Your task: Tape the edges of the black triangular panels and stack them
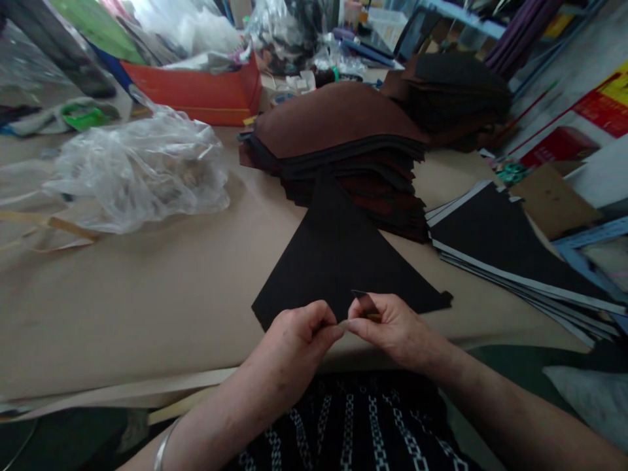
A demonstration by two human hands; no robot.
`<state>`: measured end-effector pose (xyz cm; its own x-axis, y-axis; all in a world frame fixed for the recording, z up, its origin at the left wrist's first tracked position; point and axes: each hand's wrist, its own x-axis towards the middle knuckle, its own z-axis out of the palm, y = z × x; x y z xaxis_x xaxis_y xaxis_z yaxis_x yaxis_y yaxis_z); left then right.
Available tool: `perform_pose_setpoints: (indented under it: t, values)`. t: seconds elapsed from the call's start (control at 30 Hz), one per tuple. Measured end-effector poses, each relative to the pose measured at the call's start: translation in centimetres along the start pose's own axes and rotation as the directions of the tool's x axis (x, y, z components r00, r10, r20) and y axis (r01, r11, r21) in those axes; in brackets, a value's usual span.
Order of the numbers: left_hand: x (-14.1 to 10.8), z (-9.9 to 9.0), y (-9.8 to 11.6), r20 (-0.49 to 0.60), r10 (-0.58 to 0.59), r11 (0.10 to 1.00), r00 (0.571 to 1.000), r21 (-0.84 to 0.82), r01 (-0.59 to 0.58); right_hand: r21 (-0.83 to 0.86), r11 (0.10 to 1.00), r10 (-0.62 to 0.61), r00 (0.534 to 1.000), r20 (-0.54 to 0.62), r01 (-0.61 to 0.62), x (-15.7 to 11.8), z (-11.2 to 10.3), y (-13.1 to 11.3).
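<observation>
A black fabric panel (333,255), roughly triangular with a narrow top, lies flat in front of me. Over its near edge, my left hand (307,330) is closed in a pinch on one end of a small pale strip (342,324). My right hand (395,330) pinches the strip's other end, with the fingertips of both hands almost touching. A thin, dark pointed piece (366,302) sticks out of the right fingers; whether it is a blade I cannot tell. Most of the strip is hidden by the fingers.
Behind the panel rises a stack of brown and black cut pieces (338,124), with another dark stack (456,91) beyond. Grey-edged black panels (500,242) lie at the right. A clear plastic bag (147,170) and a red box (196,91) stand at the left.
</observation>
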<state>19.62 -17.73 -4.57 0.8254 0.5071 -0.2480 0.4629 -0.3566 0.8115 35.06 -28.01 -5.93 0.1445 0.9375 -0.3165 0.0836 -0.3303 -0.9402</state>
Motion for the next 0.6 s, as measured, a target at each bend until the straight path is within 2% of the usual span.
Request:
perform_pose_setpoints:
  t: [0.13, 0.27, 0.43, 0.57, 0.6]
  values:
    - [0.0, -0.7, -1.2, 0.086, -0.012, 0.998, 0.996, 0.058, 0.007, -0.072, 0.997, -0.012, 0.999, -0.048, 0.009, -0.6, -1.5, 0.5]
    - [0.1, -2.5, -3.5, 0.169, -0.074, 0.982, 0.983, 0.184, 0.042, -0.155, 0.988, -0.014, 0.977, -0.214, -0.019, -2.5, -5.9, 1.5]
    - [-0.2, -4.5, -7.1, 0.148, -0.184, 0.934, 0.972, 0.334, 0.126, -0.264, 0.944, 0.076, 0.906, -0.417, -0.201, -5.2, -11.9, 4.3]
    - [-0.1, -4.7, -8.4, 0.162, -0.280, 0.916, 0.946, 0.339, 0.213, -0.195, 0.917, 0.224, 0.853, -0.470, -0.348, -6.1, -13.6, 6.0]
    - [0.0, -4.5, -8.5, 0.122, -0.280, 0.923, 0.952, 0.308, 0.232, -0.197, 0.911, 0.236, 0.849, -0.473, -0.362, -6.2, -13.7, 6.1]
